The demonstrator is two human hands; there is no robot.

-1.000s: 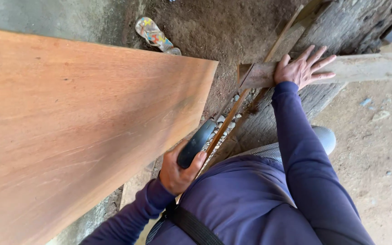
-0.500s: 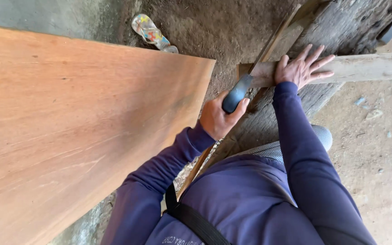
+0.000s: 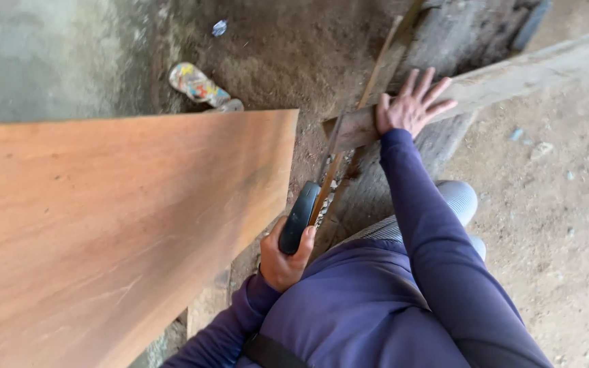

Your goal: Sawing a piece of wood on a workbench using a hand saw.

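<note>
My left hand [image 3: 282, 262] is closed around the dark handle [image 3: 300, 217] of a hand saw. Its thin brownish blade [image 3: 327, 184] slants up to the near end of a weathered wooden plank [image 3: 512, 75]. My right hand [image 3: 410, 105] lies flat on that plank with fingers spread, just right of where the blade meets it. Both arms are in dark purple sleeves. The blade's far end is hard to tell apart from a thin strip of wood behind it.
A wide reddish-brown board [image 3: 103, 225] fills the left side, close to my left arm. A colourful sandal [image 3: 195, 83] lies on the dirt floor beyond it. My knee in grey trousers [image 3: 458, 197] is under the plank. Sandy ground lies to the right.
The saw handle went up toward the plank half a second ago and has now come back down toward me. My right hand has stayed pressed on the plank.
</note>
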